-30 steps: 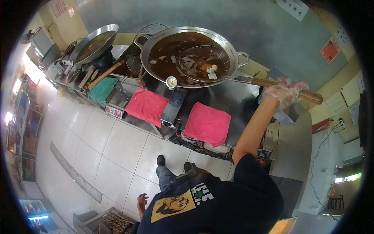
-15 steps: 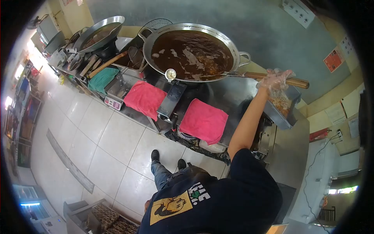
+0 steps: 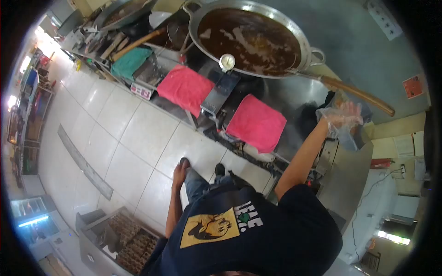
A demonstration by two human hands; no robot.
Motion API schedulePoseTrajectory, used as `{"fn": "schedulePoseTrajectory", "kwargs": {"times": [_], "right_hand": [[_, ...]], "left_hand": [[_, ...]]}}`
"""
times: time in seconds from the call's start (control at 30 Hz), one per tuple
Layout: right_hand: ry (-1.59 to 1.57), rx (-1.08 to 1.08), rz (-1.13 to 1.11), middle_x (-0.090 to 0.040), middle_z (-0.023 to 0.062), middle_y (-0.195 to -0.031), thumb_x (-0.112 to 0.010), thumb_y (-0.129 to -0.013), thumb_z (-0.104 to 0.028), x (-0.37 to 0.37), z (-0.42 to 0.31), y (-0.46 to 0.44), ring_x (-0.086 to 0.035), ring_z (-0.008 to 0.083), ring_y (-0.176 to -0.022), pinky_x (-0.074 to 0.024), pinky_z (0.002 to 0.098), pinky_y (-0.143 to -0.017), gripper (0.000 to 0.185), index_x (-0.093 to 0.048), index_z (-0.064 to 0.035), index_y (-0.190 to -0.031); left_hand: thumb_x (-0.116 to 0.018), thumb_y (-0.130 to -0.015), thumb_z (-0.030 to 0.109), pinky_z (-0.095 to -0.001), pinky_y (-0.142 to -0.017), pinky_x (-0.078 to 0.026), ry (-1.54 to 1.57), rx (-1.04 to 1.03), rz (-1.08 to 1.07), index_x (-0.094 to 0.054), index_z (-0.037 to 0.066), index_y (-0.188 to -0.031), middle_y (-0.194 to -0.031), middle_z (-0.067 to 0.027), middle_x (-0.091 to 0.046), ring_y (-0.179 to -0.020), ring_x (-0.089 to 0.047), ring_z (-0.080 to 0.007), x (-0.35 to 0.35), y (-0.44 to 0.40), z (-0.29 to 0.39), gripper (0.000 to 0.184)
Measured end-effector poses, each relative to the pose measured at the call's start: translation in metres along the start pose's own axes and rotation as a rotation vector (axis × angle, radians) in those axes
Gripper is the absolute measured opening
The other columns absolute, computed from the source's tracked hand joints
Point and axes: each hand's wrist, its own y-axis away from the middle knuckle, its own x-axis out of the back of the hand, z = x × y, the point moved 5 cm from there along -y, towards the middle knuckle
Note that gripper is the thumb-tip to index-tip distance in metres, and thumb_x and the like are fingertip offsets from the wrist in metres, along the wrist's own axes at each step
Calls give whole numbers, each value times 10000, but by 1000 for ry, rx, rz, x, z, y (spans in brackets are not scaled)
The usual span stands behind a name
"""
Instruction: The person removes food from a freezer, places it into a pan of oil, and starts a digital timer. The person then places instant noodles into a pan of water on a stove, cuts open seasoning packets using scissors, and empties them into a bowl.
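My right hand (image 3: 344, 116), in a loose clear plastic glove, is over the grey metal bin (image 3: 353, 141) at the counter's right end. Its fingers look stretched out, and I see nothing held in them. The hand and glove hide most of the bin's contents. Just above the hand, a long wooden-handled utensil (image 3: 357, 93) leans on the rim of a large two-handled wok (image 3: 309, 43), its metal end in the dark, bubbling liquid. My left hand (image 3: 180, 172) hangs bare at my side, low over the floor, its fingers too small and overlapped to read.
A round dial thermometer (image 3: 227, 62) sits at the wok's near edge. Pink cloths (image 3: 258, 122) and a green cloth (image 3: 131, 64) lie along the counter. Another wok (image 3: 122, 14) stands at the far left. Behind me is a metal bin with brown contents (image 3: 133, 239).
My right hand has let go of the utensil's wooden handle and moved down to the grey bin. My left hand has come into view. The camera view has shifted.
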Motion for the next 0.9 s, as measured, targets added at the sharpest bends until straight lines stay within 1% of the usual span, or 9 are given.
{"fn": "schedulePoseTrajectory", "kwargs": {"times": [0.07,0.17,0.4,0.47,0.53,0.6,0.63,0.77,0.9], "right_hand": [[271,-229,-16,-525,166,-1149,-364,-982,-443,64,26,27,-544,257,-1082,-451,419,-948,495,-440,-19,-1226],[514,-473,-99,-548,145,-1113,-408,-971,-391,157,29,117,-554,227,-1017,-458,367,-884,439,-470,-27,-1208],[928,-1024,-591,-601,98,-1029,-509,-945,-272,324,-59,301,-577,158,-865,-473,246,-734,317,-541,-47,-1166],[846,-1096,-307,-617,84,-1004,-537,-938,-238,398,-79,352,-584,138,-821,-478,211,-691,285,-561,-53,-1154],[480,-862,245,-607,78,-909,-567,-923,-234,499,-92,443,-586,149,-770,-494,238,-632,263,-578,-53,-1113],[701,-1209,473,-619,66,-923,-588,-908,-222,609,-104,546,-611,160,-779,-534,273,-629,247,-586,-29,-1061],[765,-1092,569,-584,64,-891,-569,-924,-327,642,-119,611,-571,147,-752,-504,259,-575,317,-574,-47,-1075],[968,-1348,944,-608,101,-892,-502,-940,-413,645,-196,769,-591,210,-780,-522,331,-647,414,-591,-18,-1024],[899,-1597,1028,-613,101,-871,-504,-928,-447,604,-219,830,-591,218,-755,-513,333,-633,455,-595,-8,-1009]], "left_hand": [[-420,-970,348,-287,-556,-415,481,543,-312,-595,43,-1083,-847,-102,-626,-634,-551,-159,-38,-82,55,369],[-372,-987,370,-252,-531,-430,1033,838,-413,-519,73,-1171,-861,-62,-607,-662,-553,-127,-89,-159,95,379],[-531,-956,283,-258,-390,-409,492,204,-317,-418,50,-1124,-779,-84,-566,-487,-530,-129,-136,-222,36,309],[-544,-951,295,-258,-396,-416,514,260,-362,-437,65,-1055,-743,-63,-560,-506,-547,-127,-129,-227,33,274],[-552,-946,322,-261,-400,-419,497,321,-391,-467,81,-973,-717,-47,-557,-506,-549,-128,-126,-228,48,257],[-555,-944,330,-262,-426,-437,407,315,-407,-499,93,-900,-719,-39,-570,-520,-556,-134,-117,-220,67,247],[-555,-944,330,-262,-426,-437,361,287,-403,-499,93,-900,-719,-39,-570,-520,-556,-134,-119,-227,63,247],[-556,-948,298,-237,-472,-393,470,277,-508,-520,119,-867,-739,-29,-604,-564,-536,-111,-117,-236,52,200],[-532,-963,244,-253,-522,-387,425,266,-457,-529,112,-849,-728,-30,-611,-589,-526,-100,-115,-233,59,175]]}}
